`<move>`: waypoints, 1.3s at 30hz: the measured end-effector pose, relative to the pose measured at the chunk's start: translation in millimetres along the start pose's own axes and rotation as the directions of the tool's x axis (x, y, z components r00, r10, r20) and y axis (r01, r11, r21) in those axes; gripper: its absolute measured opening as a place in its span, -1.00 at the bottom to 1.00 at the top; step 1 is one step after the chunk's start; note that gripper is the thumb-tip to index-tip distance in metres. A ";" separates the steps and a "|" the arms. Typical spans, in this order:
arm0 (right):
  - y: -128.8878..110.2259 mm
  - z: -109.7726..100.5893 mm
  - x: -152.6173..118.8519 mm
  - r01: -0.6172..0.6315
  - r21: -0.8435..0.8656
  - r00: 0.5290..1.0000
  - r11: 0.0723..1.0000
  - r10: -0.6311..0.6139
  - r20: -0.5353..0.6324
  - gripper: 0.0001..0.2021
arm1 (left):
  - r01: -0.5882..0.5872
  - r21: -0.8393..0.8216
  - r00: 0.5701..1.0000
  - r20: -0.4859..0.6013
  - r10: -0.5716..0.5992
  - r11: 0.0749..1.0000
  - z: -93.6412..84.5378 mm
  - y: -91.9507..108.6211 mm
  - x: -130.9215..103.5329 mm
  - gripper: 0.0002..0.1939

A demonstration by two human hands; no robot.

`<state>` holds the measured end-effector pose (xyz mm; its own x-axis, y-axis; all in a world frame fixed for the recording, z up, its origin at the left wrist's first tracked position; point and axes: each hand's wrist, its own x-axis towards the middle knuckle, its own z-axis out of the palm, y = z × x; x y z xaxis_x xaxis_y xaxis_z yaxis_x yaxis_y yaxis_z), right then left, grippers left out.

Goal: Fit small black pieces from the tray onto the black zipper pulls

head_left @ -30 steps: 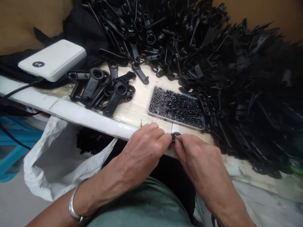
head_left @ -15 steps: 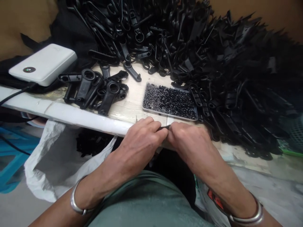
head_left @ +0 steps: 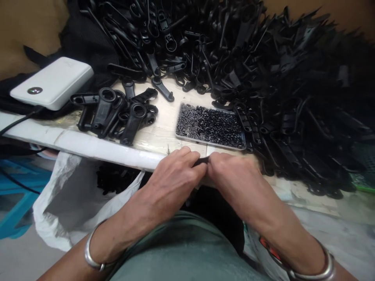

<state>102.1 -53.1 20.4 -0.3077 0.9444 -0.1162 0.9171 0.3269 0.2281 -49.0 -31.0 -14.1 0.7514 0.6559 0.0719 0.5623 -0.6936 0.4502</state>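
My left hand (head_left: 178,175) and my right hand (head_left: 231,171) meet at the table's front edge, both closed. Between them shows a short dark strip of a black plastic part (head_left: 201,160); the fingers hide the rest of it. Just beyond my hands lies a shallow clear tray (head_left: 211,143) filled with small black and shiny metallic pieces. Left of the tray rests a small group of black plastic arms with ring-shaped ends (head_left: 133,121). One single black arm (head_left: 163,89) lies behind, nearer the big heap.
A large heap of black plastic parts (head_left: 281,93) covers the back and right of the table. At the left sits a white power bank (head_left: 52,84) with a cable. A white sack (head_left: 76,199) with dark parts hangs below the white table edge (head_left: 88,146). A blue stool (head_left: 20,195) stands lower left.
My hands stay almost in the same place, still closed around the black part. The view has shifted very slightly; the things on the table have not moved.
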 end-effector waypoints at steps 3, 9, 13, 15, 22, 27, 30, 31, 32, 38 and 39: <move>17.4 7.1 0.6 0.089 0.125 0.995 0.988 -0.083 -0.048 -0.77 | -0.004 0.039 1.000 0.006 0.004 0.999 -1.7 0.8 0.0 -0.71; 30.8 15.3 -1.4 0.125 0.253 0.989 0.959 -0.101 -0.106 -0.79 | -0.012 0.077 0.998 0.068 0.007 0.997 -3.5 1.6 0.1 -0.68; 33.5 16.7 -2.6 0.066 0.321 0.998 0.945 -0.058 -0.034 -0.77 | -0.051 0.118 0.995 0.091 0.041 0.992 -5.5 0.9 1.1 -0.71; 36.1 17.5 -1.0 0.079 0.366 0.997 0.927 -0.071 -0.034 -0.77 | -0.063 0.137 0.993 0.105 0.049 0.989 -7.4 1.6 1.8 -0.73; 40.9 18.7 -8.5 -0.010 0.662 0.993 0.750 0.088 -0.084 -0.76 | -0.052 0.156 0.992 0.125 0.032 0.986 -9.7 2.3 2.3 -0.62; 39.7 29.1 -39.7 -0.259 0.943 0.906 0.210 0.390 0.162 -0.80 | -0.014 0.138 0.998 0.067 0.005 0.990 -5.4 2.6 0.0 -0.61; 33.5 38.5 -47.7 -0.271 0.954 0.852 -0.126 0.431 0.299 -0.60 | -0.010 0.107 0.997 -0.076 0.018 0.994 -0.3 3.7 -2.4 -0.60; 30.8 41.1 -47.4 -0.255 0.944 0.847 -0.207 0.424 0.322 -0.54 | -0.018 0.092 0.992 -0.124 0.030 0.996 1.5 4.3 -3.2 -0.60; 28.0 43.2 -46.0 -0.235 0.929 0.847 -0.284 0.409 0.340 -0.50 | -0.032 0.076 0.986 -0.161 0.043 0.997 3.1 5.1 -3.8 -0.60; 20.0 46.7 -35.6 -0.104 0.778 0.862 -0.620 0.333 0.381 -0.59 | -0.074 0.069 0.980 -0.181 0.085 0.995 4.8 14.0 -6.3 -0.59; 19.9 46.7 -35.5 -0.098 0.760 0.862 -0.643 0.327 0.388 -0.60 | -0.081 0.087 0.980 -0.172 0.095 0.993 4.2 15.4 -6.7 -0.60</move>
<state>143.2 -81.8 -16.1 0.1331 0.9064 -0.4009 -0.3668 -0.3308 -0.8695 -43.9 -47.3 -11.3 0.7306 0.6286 0.2667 0.5277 -0.7676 0.3638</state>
